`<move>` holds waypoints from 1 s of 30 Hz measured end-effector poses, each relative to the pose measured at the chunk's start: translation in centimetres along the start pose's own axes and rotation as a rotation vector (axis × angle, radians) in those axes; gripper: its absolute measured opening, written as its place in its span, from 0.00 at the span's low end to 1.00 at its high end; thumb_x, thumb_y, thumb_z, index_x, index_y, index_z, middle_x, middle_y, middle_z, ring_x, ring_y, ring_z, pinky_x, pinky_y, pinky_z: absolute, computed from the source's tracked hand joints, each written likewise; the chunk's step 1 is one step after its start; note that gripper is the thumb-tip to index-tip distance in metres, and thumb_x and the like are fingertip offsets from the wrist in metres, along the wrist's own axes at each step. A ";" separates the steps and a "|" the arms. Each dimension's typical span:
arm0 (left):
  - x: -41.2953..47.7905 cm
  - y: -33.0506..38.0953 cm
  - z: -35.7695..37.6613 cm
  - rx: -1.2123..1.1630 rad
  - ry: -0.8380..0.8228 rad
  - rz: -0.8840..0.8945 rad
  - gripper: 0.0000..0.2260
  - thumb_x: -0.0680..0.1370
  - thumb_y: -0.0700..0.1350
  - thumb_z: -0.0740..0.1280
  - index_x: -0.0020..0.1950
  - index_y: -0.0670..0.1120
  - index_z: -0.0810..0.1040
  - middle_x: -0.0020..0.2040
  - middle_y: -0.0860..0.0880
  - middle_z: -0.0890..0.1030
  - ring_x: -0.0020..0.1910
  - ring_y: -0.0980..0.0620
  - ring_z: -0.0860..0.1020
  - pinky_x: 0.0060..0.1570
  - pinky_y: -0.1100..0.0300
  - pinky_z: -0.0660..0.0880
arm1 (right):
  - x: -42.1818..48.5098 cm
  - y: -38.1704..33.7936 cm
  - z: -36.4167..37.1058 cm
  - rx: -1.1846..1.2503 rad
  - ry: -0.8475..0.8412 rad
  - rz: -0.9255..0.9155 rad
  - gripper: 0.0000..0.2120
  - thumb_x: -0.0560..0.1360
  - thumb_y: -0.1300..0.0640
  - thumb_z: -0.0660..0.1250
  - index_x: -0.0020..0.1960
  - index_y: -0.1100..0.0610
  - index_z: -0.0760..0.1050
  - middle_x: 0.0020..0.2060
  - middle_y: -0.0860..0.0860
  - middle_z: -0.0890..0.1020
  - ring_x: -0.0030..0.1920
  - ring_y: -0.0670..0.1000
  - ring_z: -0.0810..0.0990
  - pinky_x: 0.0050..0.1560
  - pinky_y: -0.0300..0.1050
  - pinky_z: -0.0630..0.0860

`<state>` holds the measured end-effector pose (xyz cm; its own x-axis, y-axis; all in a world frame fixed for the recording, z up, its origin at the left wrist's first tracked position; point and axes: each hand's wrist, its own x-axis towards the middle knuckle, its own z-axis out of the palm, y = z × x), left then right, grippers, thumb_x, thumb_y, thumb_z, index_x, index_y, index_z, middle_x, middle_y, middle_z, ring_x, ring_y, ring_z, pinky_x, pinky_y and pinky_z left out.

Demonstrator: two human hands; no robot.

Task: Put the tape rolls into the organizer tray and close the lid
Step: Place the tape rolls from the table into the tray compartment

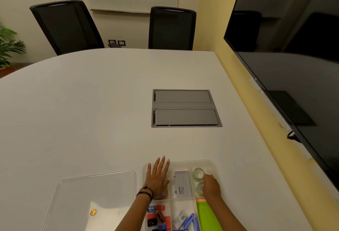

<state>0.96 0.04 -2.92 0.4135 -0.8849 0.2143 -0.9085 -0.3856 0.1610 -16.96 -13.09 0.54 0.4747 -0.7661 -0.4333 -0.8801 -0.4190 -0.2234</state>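
Small coloured stationery (159, 207) and green pad (207, 216) nearest, in near compartments of organizer tray (211, 162), between the forearms. Clear lid (95, 194) off, flat on table, left of left hand (158, 175). Left hand flat, fingers straight and spread, pressing far-left compartment. Grey box (182, 185) between the hands. Right hand (211, 186) curled round nearer tape roll (199, 187) in far-right compartment. Farther tape roll (198, 173) just beyond right fingertips. Both rolls lying flat, hole up, axis vertical; pair lined away from wrist. Likely seating step: lower flat, release cleanly, keep tray steadied, then fetch lid.
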 end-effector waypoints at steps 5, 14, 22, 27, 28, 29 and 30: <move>0.0 0.0 0.1 -0.023 -0.063 -0.014 0.27 0.79 0.57 0.32 0.74 0.45 0.37 0.74 0.44 0.32 0.73 0.46 0.33 0.68 0.47 0.30 | -0.1 -0.2 0.0 -0.015 0.015 0.007 0.23 0.77 0.66 0.56 0.30 0.50 0.50 0.31 0.42 0.56 0.44 0.46 0.68 0.40 0.37 0.61; -0.2 0.4 -0.9 0.029 -0.172 0.021 0.35 0.76 0.61 0.48 0.74 0.45 0.35 0.74 0.45 0.30 0.72 0.47 0.31 0.70 0.48 0.35 | -0.5 -0.9 -1.7 -0.049 -0.008 0.050 0.08 0.78 0.63 0.57 0.55 0.57 0.71 0.57 0.56 0.78 0.58 0.55 0.78 0.53 0.44 0.74; 0.1 0.3 -0.9 -0.127 -0.401 -0.046 0.43 0.76 0.55 0.65 0.72 0.55 0.32 0.77 0.43 0.49 0.74 0.44 0.47 0.69 0.38 0.54 | -1.2 -0.3 -3.0 0.053 -0.096 -0.132 0.21 0.78 0.56 0.60 0.70 0.58 0.62 0.65 0.58 0.71 0.63 0.56 0.74 0.59 0.45 0.72; 1.4 0.9 -2.4 -0.265 -0.515 -0.114 0.28 0.81 0.50 0.55 0.75 0.47 0.43 0.77 0.44 0.43 0.75 0.46 0.43 0.72 0.44 0.41 | -2.4 -1.1 -3.2 0.142 -0.219 -0.301 0.23 0.77 0.54 0.63 0.70 0.56 0.62 0.69 0.57 0.67 0.66 0.54 0.70 0.64 0.44 0.69; 1.6 1.0 -2.9 -0.311 -0.498 -0.124 0.28 0.81 0.49 0.55 0.75 0.47 0.44 0.77 0.44 0.44 0.75 0.46 0.44 0.72 0.45 0.42 | -2.7 -1.3 -3.3 0.146 -0.232 -0.317 0.23 0.77 0.54 0.63 0.70 0.55 0.62 0.69 0.57 0.68 0.66 0.53 0.70 0.64 0.44 0.68; 1.7 0.9 -3.4 -0.350 -0.474 -0.132 0.27 0.81 0.48 0.56 0.75 0.46 0.45 0.77 0.43 0.45 0.75 0.46 0.46 0.72 0.47 0.44 | -3.0 -1.5 -3.3 0.145 -0.241 -0.334 0.23 0.77 0.53 0.63 0.70 0.55 0.62 0.69 0.57 0.68 0.66 0.53 0.70 0.65 0.44 0.68; 1.7 0.8 -3.9 -0.387 -0.450 -0.140 0.26 0.82 0.48 0.56 0.75 0.46 0.47 0.77 0.43 0.47 0.75 0.46 0.48 0.73 0.49 0.47 | -3.3 -1.8 -3.2 0.140 -0.248 -0.349 0.23 0.77 0.53 0.63 0.70 0.55 0.62 0.69 0.56 0.68 0.67 0.53 0.70 0.65 0.44 0.67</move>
<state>1.14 -0.75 1.33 0.3847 -0.8889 -0.2486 -0.7249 -0.4577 0.5148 -16.95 -11.39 5.20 0.7417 -0.4436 -0.5031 -0.6686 -0.5490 -0.5016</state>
